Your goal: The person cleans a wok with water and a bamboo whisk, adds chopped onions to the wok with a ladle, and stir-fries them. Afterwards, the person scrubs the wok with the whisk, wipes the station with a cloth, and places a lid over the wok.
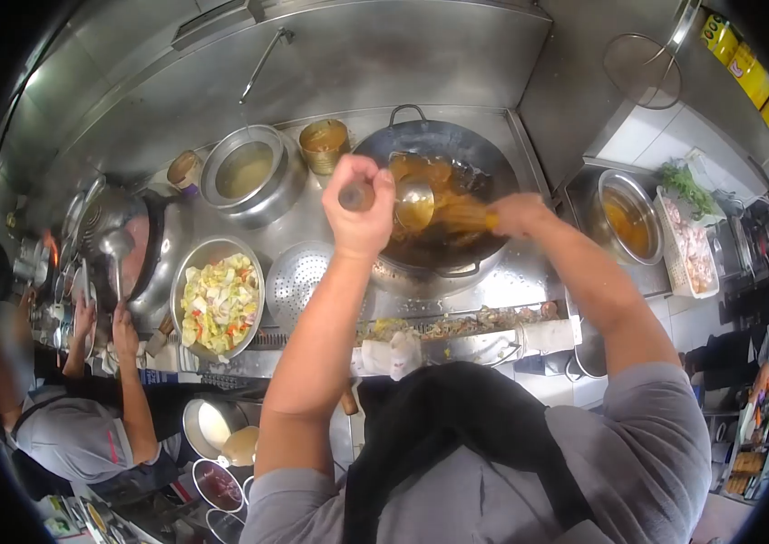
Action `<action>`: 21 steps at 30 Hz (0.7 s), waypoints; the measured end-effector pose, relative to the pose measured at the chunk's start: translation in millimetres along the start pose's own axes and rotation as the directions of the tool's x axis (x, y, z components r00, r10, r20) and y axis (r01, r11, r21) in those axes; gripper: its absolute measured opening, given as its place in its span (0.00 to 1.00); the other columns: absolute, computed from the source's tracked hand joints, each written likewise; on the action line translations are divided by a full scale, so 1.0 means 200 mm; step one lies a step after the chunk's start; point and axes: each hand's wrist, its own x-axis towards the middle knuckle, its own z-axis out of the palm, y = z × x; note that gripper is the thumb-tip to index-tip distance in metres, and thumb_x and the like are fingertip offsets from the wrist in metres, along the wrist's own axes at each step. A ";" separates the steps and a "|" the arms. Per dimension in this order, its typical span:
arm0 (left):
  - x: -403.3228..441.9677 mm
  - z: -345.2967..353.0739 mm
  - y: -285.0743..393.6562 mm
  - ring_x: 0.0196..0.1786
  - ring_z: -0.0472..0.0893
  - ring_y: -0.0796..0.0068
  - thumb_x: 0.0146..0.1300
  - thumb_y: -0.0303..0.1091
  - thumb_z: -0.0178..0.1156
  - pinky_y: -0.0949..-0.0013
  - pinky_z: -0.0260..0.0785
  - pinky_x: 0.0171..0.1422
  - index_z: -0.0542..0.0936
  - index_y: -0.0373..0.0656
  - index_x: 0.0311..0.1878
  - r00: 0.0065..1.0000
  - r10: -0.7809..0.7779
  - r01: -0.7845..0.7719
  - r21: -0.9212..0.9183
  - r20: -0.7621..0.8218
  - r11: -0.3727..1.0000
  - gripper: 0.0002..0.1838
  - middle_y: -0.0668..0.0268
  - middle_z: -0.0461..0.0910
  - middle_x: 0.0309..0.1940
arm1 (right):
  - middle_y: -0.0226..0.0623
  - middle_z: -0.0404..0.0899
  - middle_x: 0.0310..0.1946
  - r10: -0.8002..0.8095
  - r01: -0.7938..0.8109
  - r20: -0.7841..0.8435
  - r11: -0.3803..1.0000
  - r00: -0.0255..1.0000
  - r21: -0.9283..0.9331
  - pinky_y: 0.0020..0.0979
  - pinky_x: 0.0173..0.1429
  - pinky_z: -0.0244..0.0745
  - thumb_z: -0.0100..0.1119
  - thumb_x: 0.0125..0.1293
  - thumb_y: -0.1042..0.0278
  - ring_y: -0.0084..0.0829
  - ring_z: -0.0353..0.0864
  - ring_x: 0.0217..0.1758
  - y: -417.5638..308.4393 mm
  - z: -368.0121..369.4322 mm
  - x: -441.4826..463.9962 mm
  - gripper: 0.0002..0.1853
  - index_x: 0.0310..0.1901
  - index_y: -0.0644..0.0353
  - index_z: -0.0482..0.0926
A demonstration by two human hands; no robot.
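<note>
My left hand [359,218] is closed around the handle of a metal ladle [414,205], whose bowl hangs over the wok. In my right hand [522,216] is a yellow-brown bamboo wok brush [464,216], smeared by motion, its bristle end reaching into the wok. The large dark wok [493,154] holds brownish liquid and sits on the steel range. Behind my left hand stands an open tin can [325,150] with orange-brown contents. A perforated metal strainer [298,283] lies to the left of my left forearm.
Left of the strainer is a bowl of chopped cabbage [219,304]; a metal pot [253,177] stands behind it. Food scraps [484,322] line the front gutter. At right are a pot of orange liquid [627,227] and a white basket [688,245]. A co-worker [85,431] holds another ladle at left.
</note>
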 end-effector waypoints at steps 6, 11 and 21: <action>0.13 0.06 -0.05 0.32 0.73 0.82 0.60 0.25 0.64 0.74 0.68 0.38 0.75 0.39 0.32 0.999 -0.042 0.041 0.041 0.029 0.998 0.06 0.71 0.75 0.25 | 0.42 0.85 0.50 -0.118 0.126 -0.109 0.989 0.987 0.074 0.43 0.56 0.80 0.64 0.61 0.45 0.41 0.85 0.54 -0.27 0.12 -0.19 0.34 0.70 0.36 0.70; 0.32 0.13 -0.03 0.28 0.73 0.79 0.58 0.27 0.63 0.71 0.69 0.36 0.75 0.38 0.30 0.996 -0.072 0.068 0.070 0.051 0.995 0.06 0.68 0.75 0.23 | 0.29 0.86 0.51 -0.070 0.071 0.019 0.997 0.997 -0.010 0.39 0.60 0.76 0.66 0.59 0.52 0.35 0.84 0.57 0.01 0.01 -0.08 0.33 0.68 0.29 0.71; 0.57 0.34 -0.13 0.17 0.72 0.80 0.60 0.25 0.61 0.72 0.63 0.21 0.73 0.38 0.29 0.973 -0.006 -0.027 0.137 0.232 0.990 0.07 0.69 0.74 0.17 | 0.36 0.88 0.42 -0.150 0.145 -0.257 0.989 0.955 -0.037 0.40 0.50 0.82 0.63 0.57 0.59 0.37 0.88 0.48 -0.18 0.32 0.09 0.20 0.53 0.46 0.83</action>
